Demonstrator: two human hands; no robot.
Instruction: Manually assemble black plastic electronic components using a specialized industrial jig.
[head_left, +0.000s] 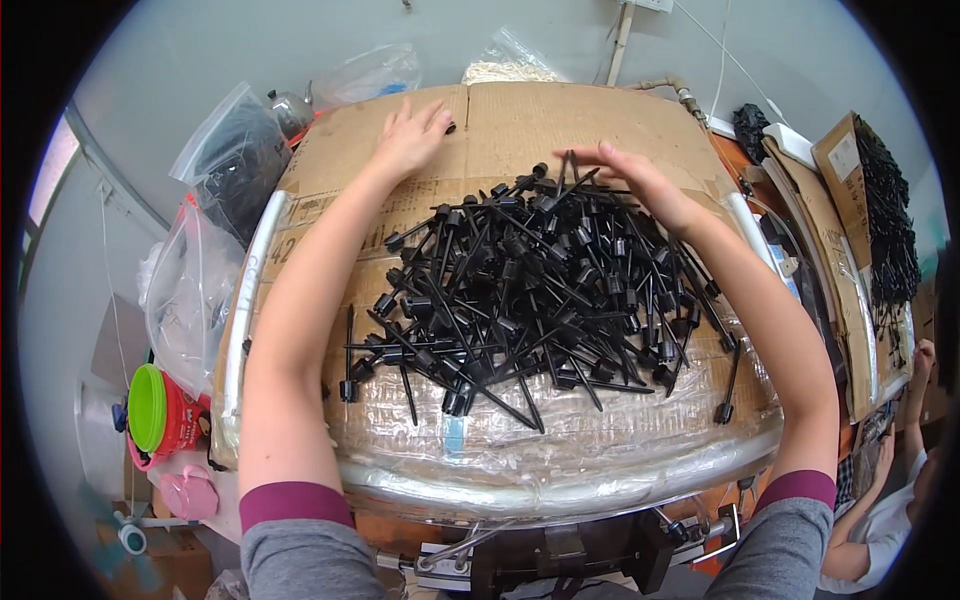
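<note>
In the head view, a cardboard-covered work surface (520, 120), wrapped in clear film along its near edge, carries a large heap of black plastic pins (540, 290), each a thin stem with a thicker cap at one end. The heap fills the middle and right of the surface, from near the far edge down toward the near edge. The pins lie crisscrossed with no common direction; several at the near-left fringe have their long axes running from far to near, and one at the left lies nearly straight toward the near edge.

The left hand (410, 135) rests palm down near the far-left corner, fingers loosely together, fingertips touching one stray black pin (450, 127) apart from the heap. The right hand (630, 175) reaches over the far edge of the heap, fingers slightly spread and curved down onto the pins there.

Clear plastic bags (235, 160) stand off the left edge, with a green-rimmed red bucket (160, 410) lower down. Cardboard sheets hung with more black pins (890, 230) lean at the right.
</note>
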